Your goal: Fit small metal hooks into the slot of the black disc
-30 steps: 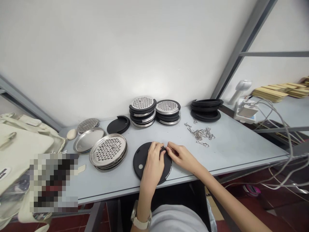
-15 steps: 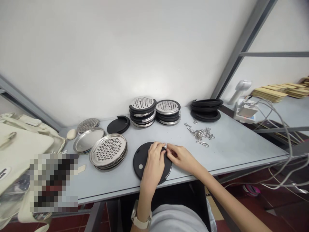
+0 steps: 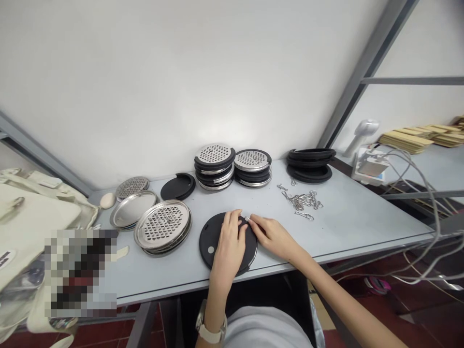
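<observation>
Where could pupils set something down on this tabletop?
The tabletop is bare right of the metal clips, toward its right edge; a narrower gap lies between the front perforated disc and the black disc under the left hand. Crowded: along the wall and at left.

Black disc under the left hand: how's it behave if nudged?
The black disc would probably slide rather than roll or tip, as it lies broad side down on the table. It looks fairly stiff: no sag or buckle shows with the left hand on it. Its matte surface may be less slippery than bare polished metal.
</observation>
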{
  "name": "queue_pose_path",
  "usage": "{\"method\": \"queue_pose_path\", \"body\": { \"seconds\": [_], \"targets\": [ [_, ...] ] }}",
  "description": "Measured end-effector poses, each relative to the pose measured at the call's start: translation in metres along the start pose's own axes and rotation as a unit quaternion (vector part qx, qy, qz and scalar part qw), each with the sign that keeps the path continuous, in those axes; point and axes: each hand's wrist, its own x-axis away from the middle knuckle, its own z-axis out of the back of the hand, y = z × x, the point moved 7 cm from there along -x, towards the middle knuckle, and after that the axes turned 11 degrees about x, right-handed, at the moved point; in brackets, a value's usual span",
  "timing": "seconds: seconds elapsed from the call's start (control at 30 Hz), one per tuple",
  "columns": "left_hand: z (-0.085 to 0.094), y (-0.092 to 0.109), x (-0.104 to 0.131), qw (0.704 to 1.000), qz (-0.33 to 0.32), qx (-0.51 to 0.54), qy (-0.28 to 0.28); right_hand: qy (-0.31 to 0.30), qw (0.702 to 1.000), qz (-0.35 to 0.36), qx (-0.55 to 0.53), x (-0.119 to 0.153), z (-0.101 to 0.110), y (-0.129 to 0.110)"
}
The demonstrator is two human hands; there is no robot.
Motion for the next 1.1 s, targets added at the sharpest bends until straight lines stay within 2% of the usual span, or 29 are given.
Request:
{"method": "queue_pose_path", "body": {
  "seconds": [0.27,0.57,1.1],
  "targets": [
    [-0.002,0.002,0.001,1.000,0.004,0.013,-0.010,-0.016,1.000,-0.026,0.002,-0.001,-0.001,0.003],
    [-0.005,0.009,-0.001,0.997,-0.054,-0.035,-0.041,-0.026,0.999,-0.009,0.036,-0.003,-0.001,0.004],
    [-0.006,0.008,-0.002,0.996,-0.075,-0.036,-0.034,-0.009,1.000,0.000,0.024,-0.001,-0.002,0.005]
  ]
}}
